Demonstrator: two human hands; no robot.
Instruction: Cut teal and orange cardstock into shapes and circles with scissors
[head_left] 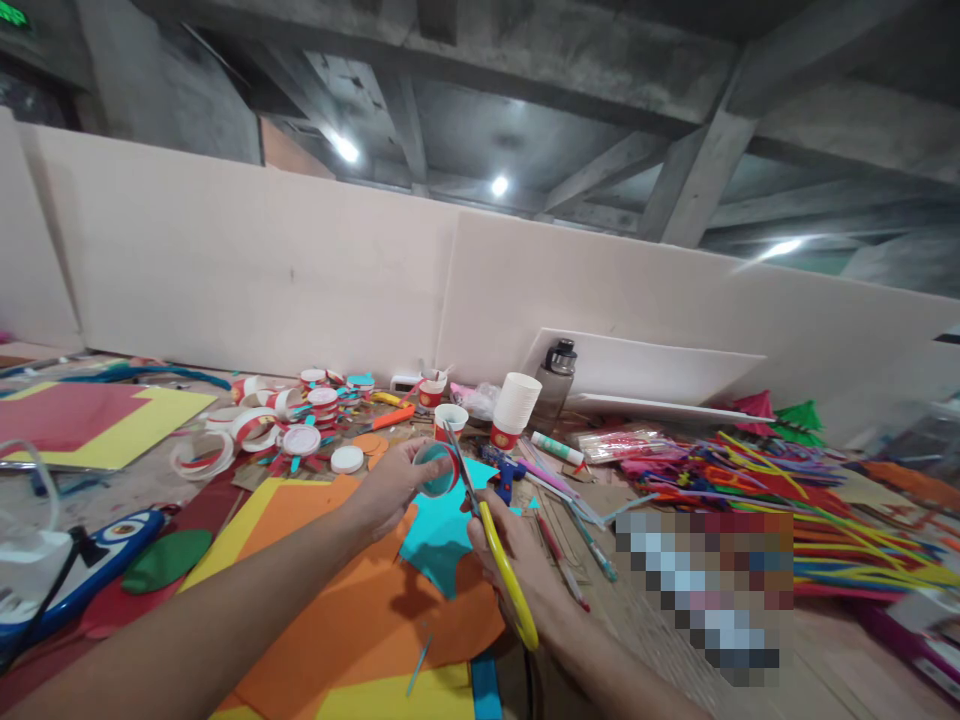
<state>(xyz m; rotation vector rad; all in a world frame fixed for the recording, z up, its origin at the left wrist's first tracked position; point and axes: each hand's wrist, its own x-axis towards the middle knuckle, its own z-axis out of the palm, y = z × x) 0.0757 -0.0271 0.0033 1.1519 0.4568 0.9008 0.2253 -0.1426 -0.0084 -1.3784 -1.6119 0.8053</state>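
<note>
My left hand [394, 490] grips a cut-down paper cup [442, 482], red on the outside with teal showing inside its rim. Yellow-handled scissors [495, 550] are in my right hand [517, 570], their blades pointing up and away from me at the cup's right edge. Whether the blades are cutting into the cup, I cannot tell. Beneath both hands lie a turquoise paper sheet [439, 540] with cut edges and orange paper [337, 590], on top of yellow paper [360, 700].
A stack of white paper cups [516, 402] stands ahead, by a dark bottle [556, 385]. Several cut cup rings [255, 428] lie left. A blue glue gun [510, 478] sits near my right hand. Colourful pipe cleaners [750, 490] spread right. A white board [337, 280] walls the back.
</note>
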